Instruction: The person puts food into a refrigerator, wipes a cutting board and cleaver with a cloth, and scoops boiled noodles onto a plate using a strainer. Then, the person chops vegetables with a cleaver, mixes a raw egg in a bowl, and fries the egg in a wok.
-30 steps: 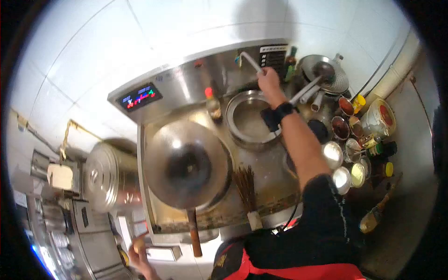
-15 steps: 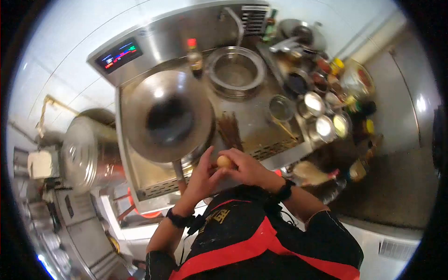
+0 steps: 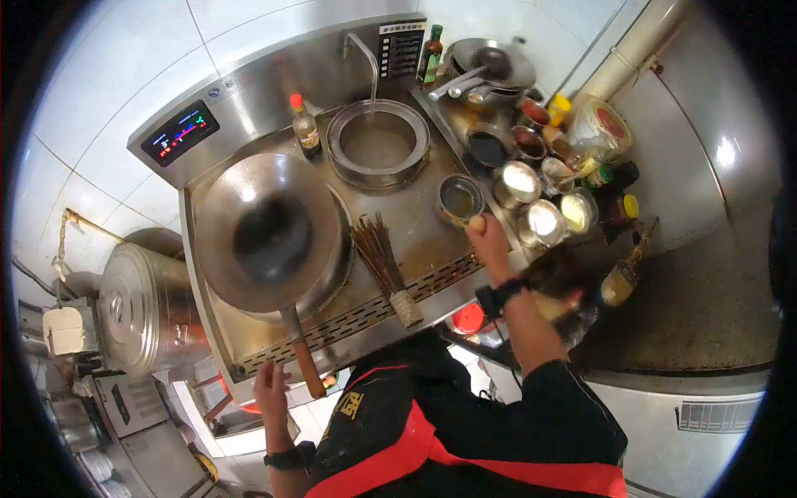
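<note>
My right hand (image 3: 491, 247) grips a brown egg (image 3: 476, 224) at the near rim of a small metal bowl (image 3: 459, 199); I cannot tell whether the egg touches the rim. The shell's far side is hidden. Low on the left, my left hand (image 3: 271, 390) is open and holds nothing, close to the wooden handle (image 3: 308, 368) of the wok. That wok (image 3: 224, 257) sits on the left burner. Between wok and bowl lies a bamboo brush (image 3: 382, 257) with a wrapped grip.
A metal pot (image 3: 340, 166) stands under the tap (image 3: 365, 58). Beside it is a red-capped bottle (image 3: 306, 133). Several seasoning bowls (image 3: 516, 184) and jars crowd the right side. A large lidded pot (image 3: 149, 307) stands at the left.
Both hands were together around the egg in front of the stove. My right hand has carried it right to the small bowl; my left hand has let go and dropped down left.
</note>
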`<move>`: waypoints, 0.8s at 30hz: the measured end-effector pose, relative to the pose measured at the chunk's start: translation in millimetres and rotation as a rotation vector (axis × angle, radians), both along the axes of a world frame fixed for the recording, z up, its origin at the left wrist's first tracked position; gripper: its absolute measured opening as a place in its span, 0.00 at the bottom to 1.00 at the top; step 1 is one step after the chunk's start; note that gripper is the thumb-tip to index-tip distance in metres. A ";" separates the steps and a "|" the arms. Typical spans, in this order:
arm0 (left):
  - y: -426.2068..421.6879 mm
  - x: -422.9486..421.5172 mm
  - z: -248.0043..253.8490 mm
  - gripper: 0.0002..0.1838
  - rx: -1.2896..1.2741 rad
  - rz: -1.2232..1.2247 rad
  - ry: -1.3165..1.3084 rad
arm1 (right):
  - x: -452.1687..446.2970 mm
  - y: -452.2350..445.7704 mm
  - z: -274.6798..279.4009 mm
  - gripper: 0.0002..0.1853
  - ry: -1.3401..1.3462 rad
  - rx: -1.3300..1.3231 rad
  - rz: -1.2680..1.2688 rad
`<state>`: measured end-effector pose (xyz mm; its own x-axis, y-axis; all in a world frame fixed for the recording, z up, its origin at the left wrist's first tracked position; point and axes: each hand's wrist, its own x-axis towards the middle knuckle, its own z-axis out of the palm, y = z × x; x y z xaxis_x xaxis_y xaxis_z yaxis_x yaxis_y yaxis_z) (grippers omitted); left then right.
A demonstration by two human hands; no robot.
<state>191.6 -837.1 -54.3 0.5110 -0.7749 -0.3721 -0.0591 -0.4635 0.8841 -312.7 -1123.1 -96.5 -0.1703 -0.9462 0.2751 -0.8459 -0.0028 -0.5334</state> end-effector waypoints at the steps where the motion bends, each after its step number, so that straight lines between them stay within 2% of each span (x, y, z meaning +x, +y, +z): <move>1: -1.1 -5.9 0.1 0.20 -0.002 0.006 0.001 | -5.0 -19.7 1.9 0.27 0.001 -0.002 0.006; 3: -5.7 -28.5 3.4 0.23 0.068 -0.189 0.134 | -11.4 -57.0 4.6 0.27 0.053 0.053 0.030; 4: -11.9 -40.3 4.8 0.21 0.048 -0.219 0.293 | -11.8 -69.0 6.2 0.27 0.054 0.063 0.043; 5: -11.7 -45.5 1.0 0.21 0.052 -0.208 0.294 | -12.1 -82.2 8.5 0.27 0.100 0.171 0.037; 7: -13.7 -53.7 -7.6 0.22 0.013 -0.098 0.626 | -10.4 -94.1 14.3 0.28 0.148 0.283 0.033; 8: -14.3 -57.4 -11.3 0.20 0.049 -0.051 0.547 | -8.1 -98.4 16.1 0.28 0.168 0.311 0.042; 12: -11.6 -58.3 -8.3 0.20 0.030 -0.029 0.521 | -4.9 -110.7 6.6 0.28 0.176 0.326 0.046; 14: -14.1 -58.5 -7.7 0.15 0.063 0.013 0.549 | -5.9 -110.4 4.5 0.27 0.174 0.296 0.058; 16: -14.3 -56.6 -5.8 0.15 0.067 -0.010 0.540 | -8.8 -109.7 2.4 0.27 0.170 0.264 0.067; 18: -15.8 -57.5 -4.5 0.15 0.071 -0.039 0.530 | -11.4 -109.8 3.6 0.22 0.142 0.217 0.122; 22: -16.3 -59.3 -1.5 0.15 0.066 -0.026 0.549 | -15.5 -108.9 6.6 0.22 0.054 0.245 0.141; 24: -17.6 -59.0 -2.0 0.15 0.059 -0.039 0.544 | -19.1 -109.2 4.2 0.22 0.065 0.139 0.168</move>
